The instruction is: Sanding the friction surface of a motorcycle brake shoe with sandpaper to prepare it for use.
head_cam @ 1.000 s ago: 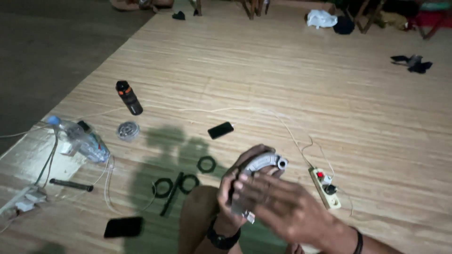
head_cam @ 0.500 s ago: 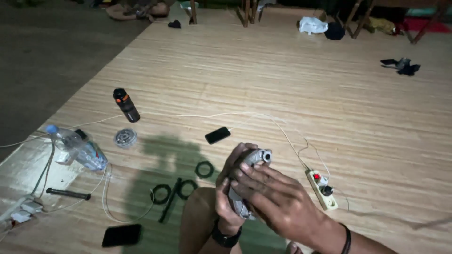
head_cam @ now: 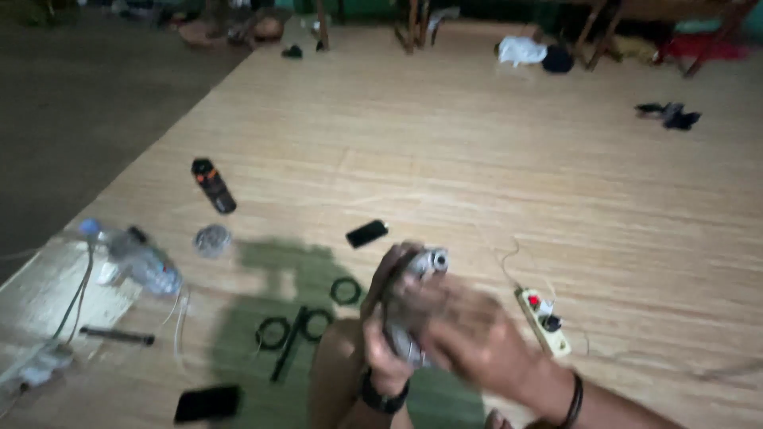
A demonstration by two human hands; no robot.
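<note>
Held part (head_cam: 413,298): between left hand (head_cam: 389,342) and right hand (head_cam: 469,338), over mat's (head_cam: 477,159) near edge.
Power strip (head_cam: 543,319): just right of hands, on mat.
Rings (head_cam: 346,291): left of hands, beside rod (head_cam: 290,343).
Small block (head_cam: 366,233): behind rings.
Canister (head_cam: 213,185): farther back, leftward.
Bottle (head_cam: 131,258): at mat's left edge.
Phone (head_cam: 207,403): near-left corner.

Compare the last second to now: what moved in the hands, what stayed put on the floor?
Both hands kept hold of the grey metal part throughout. The right hand slid across the front of it and is now motion-blurred; the left hand still grips from below. Nothing was picked up or let go. The black rings, power strip, dark bottle and phone lie as before; only the camera shifted.
</note>
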